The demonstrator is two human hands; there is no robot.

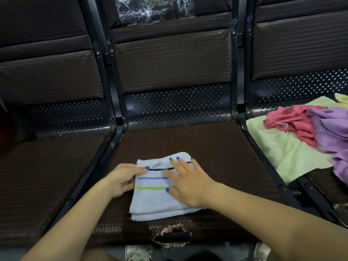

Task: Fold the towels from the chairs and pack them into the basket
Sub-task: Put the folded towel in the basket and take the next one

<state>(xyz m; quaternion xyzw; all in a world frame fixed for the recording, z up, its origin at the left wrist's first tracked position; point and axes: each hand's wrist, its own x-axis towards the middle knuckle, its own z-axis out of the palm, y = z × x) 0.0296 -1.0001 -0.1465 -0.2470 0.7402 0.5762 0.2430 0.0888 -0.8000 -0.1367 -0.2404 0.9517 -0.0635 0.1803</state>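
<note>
The right hand [188, 183] presses flat, fingers [174, 163] spread, on the folded white towel [150, 202], whose left edge the left hand [122, 179] pinches.

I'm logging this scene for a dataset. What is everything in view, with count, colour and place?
striped towel: 1, white, folded on middle seat
green towel: 1, pale green, right seat
pink towel: 1, on the green towel
purple towel: 1, right seat, partly over pink
yellow cloth: 1, far right edge
seats: 3, dark brown, in a row
plastic wrap: 1, clear, middle backrest
left hand: at striped towel's left edge
right hand: flat on striped towel
</note>
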